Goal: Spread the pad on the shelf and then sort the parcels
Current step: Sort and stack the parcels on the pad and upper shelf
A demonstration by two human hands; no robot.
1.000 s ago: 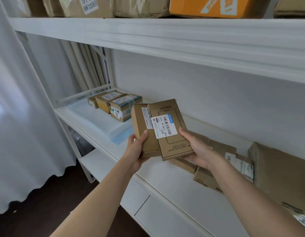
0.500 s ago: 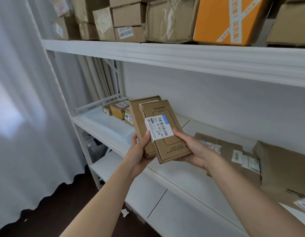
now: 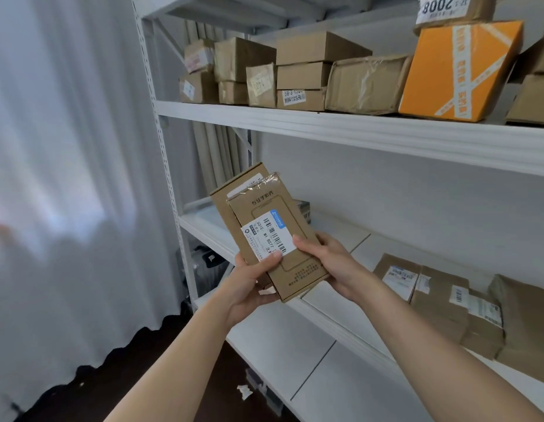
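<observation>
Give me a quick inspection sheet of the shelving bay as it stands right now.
Surface: middle shelf, white, bare in front of the hands; no pad visible from here.
Job's things: two flat parcels, held stacked and tilted, barcode label facing up; brown parcels lie at the right of the shelf.
Clutter: scrap of paper on the dark floor.
Grippers: left hand grips the stack's lower left, thumb on the label; right hand grips its right edge.
Cables: nothing seen.
Surroundings: upper shelf carries cardboard boxes and an orange box; white curtain at the left.
</observation>
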